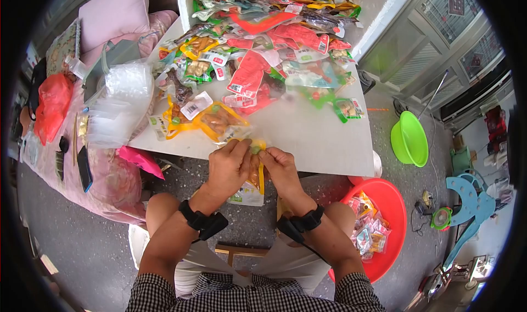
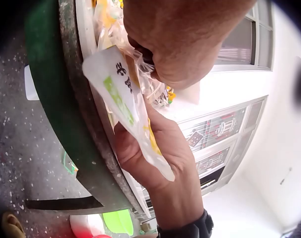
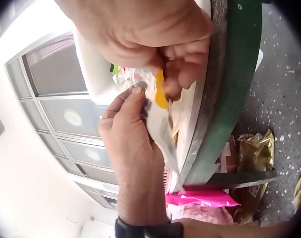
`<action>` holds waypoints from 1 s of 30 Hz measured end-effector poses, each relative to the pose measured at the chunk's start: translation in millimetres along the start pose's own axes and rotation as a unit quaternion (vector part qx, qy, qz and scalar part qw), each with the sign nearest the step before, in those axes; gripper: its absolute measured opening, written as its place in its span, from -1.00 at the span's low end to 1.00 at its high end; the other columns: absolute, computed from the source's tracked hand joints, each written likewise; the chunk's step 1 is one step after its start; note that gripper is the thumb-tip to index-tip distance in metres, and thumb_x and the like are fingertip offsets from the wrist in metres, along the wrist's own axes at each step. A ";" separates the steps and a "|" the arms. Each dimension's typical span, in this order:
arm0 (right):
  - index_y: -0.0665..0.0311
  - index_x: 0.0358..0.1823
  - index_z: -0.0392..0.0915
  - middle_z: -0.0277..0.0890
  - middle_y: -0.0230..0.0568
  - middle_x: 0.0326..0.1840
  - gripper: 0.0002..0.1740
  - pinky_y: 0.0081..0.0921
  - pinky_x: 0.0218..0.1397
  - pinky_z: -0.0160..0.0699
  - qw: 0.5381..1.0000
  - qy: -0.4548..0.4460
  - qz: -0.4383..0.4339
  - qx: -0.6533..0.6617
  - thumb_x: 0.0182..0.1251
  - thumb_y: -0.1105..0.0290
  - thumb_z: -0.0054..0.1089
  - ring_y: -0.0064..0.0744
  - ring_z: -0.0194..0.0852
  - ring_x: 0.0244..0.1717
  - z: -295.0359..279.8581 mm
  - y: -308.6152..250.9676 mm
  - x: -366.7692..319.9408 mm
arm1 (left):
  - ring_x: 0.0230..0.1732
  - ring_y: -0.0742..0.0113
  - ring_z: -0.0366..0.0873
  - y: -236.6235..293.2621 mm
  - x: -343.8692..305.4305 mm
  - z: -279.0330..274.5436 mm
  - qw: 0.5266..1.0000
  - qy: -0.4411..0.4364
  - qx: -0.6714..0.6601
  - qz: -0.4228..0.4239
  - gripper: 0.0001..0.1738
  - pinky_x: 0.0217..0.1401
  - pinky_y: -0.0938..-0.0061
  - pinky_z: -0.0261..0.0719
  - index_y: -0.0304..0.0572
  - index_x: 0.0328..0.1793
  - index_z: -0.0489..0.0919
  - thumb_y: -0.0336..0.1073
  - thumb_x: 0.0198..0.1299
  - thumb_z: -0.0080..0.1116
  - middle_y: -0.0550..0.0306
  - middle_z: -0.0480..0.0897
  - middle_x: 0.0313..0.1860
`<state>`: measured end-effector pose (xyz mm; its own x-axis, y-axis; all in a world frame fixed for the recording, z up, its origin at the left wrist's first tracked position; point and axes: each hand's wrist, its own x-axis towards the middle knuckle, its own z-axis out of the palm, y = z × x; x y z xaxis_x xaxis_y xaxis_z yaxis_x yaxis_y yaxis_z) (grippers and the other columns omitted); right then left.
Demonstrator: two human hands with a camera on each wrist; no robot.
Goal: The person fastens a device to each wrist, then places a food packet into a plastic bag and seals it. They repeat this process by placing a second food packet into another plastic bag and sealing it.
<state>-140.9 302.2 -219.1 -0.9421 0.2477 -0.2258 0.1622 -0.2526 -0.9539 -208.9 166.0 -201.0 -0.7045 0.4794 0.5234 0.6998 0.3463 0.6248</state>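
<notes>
Over the table's front edge, both hands pinch the upper part of a yellow-edged snack pouch (image 1: 256, 176). My left hand (image 1: 229, 162) grips it from the left side, with its fingers curled. On the other side, my right hand (image 1: 280, 168) pinches close to the top edge. The pouch hangs down between the wrists, its white label end lowest. In the left wrist view the pouch (image 2: 115, 91) shows a white face with a green stripe and dark characters. Another yellow-edged pouch (image 1: 218, 121) lies on the table just beyond the hands.
A heap of snack pouches (image 1: 296, 40) spills from a white foam box (image 1: 379, 15) onto the white table (image 1: 324, 147). Clear plastic bags (image 1: 118, 106) lie at left. A red basin (image 1: 392, 202) with small packets stands at right, a green basin (image 1: 409, 139) beyond.
</notes>
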 end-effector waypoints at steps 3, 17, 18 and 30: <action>0.37 -0.27 0.53 0.53 -0.33 -0.44 -0.80 -0.65 -0.44 0.54 0.998 0.007 -0.049 -0.033 0.38 0.35 0.04 -0.61 0.47 -0.51 -4.3 10.9 15.2 | -0.47 -0.05 0.58 2.2 0.2 -2.7 1.000 -0.003 0.006 0.018 -0.75 -0.42 0.32 0.53 -0.36 -0.14 0.56 -0.56 -0.01 0.11 -0.12 0.57 -0.40; 0.34 0.14 0.34 0.43 -0.28 0.06 -0.64 -0.33 0.12 0.46 0.941 -0.153 0.014 0.301 0.33 0.46 0.04 -0.41 0.45 0.04 15.7 -3.9 -16.9 | -0.44 -0.05 0.59 -4.3 3.7 -4.2 0.999 0.040 -0.012 0.022 -0.72 -0.41 0.31 0.55 -0.37 -0.13 0.55 -0.58 -0.04 0.13 -0.11 0.57 -0.38; 0.35 0.13 0.35 0.44 -0.27 0.05 -0.64 -0.33 0.11 0.49 0.957 -0.132 0.014 0.259 0.32 0.48 0.05 -0.42 0.46 0.03 13.2 3.5 -15.6 | -0.44 -0.04 0.59 -4.2 3.2 -2.9 0.999 0.042 -0.011 0.030 -0.72 -0.42 0.31 0.54 -0.36 -0.13 0.55 -0.58 -0.05 0.14 -0.10 0.57 -0.37; 0.37 -0.26 0.47 0.48 -0.29 -0.50 -0.88 -0.67 -0.66 0.42 0.993 0.019 -0.020 0.118 0.31 0.50 -0.05 -0.56 0.44 -0.62 31.9 14.1 20.0 | -0.50 -0.01 0.56 8.3 -2.6 -3.5 0.997 0.014 0.001 0.077 -0.73 -0.46 0.30 0.53 -0.34 -0.14 0.56 -0.54 -0.05 0.16 -0.04 0.54 -0.41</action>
<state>-166.8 273.7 -230.8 -0.9343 0.2949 -0.2005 0.0482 -0.4529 -0.8903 -201.7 164.8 -195.1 -0.5922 0.5040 0.6287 0.7998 0.2723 0.5350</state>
